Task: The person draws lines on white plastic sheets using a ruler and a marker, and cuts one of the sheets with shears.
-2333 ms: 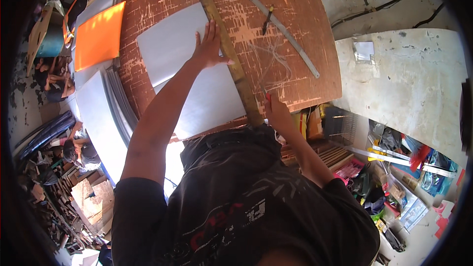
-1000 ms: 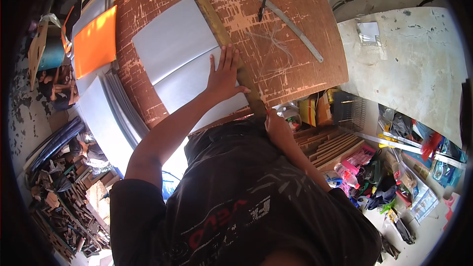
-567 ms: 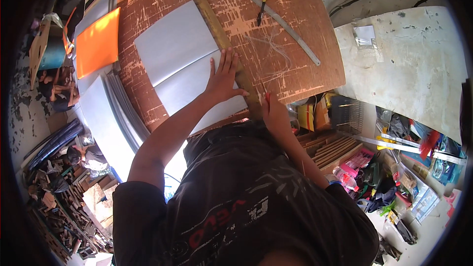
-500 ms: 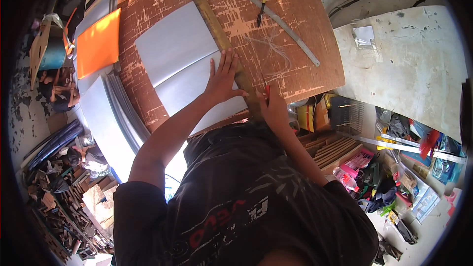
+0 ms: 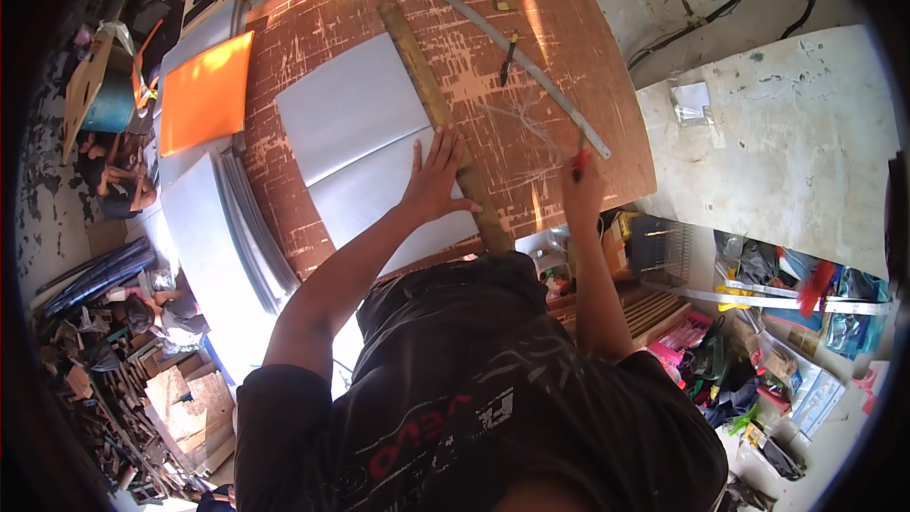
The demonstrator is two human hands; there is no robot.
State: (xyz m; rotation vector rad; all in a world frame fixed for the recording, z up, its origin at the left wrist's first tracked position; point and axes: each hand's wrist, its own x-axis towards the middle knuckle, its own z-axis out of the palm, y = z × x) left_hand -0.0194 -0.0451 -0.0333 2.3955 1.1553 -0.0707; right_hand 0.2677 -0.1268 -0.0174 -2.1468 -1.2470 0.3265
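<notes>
Grey sheets (image 5: 374,156) lie in the middle of the frame on the scratched red-brown table (image 5: 578,85), with a long wooden straightedge (image 5: 441,118) running diagonally along their right edge. My left hand (image 5: 436,180) is spread flat, fingers apart, pressing on the lower sheet and touching the straightedge. My right hand (image 5: 580,192), right of centre near the table's near edge, is closed around a small red-handled tool (image 5: 576,164). Above it a long grey metal strip (image 5: 512,57) lies slanted. An orange sheet (image 5: 204,90) sits at upper left, beside stacked pale panels (image 5: 223,256).
</notes>
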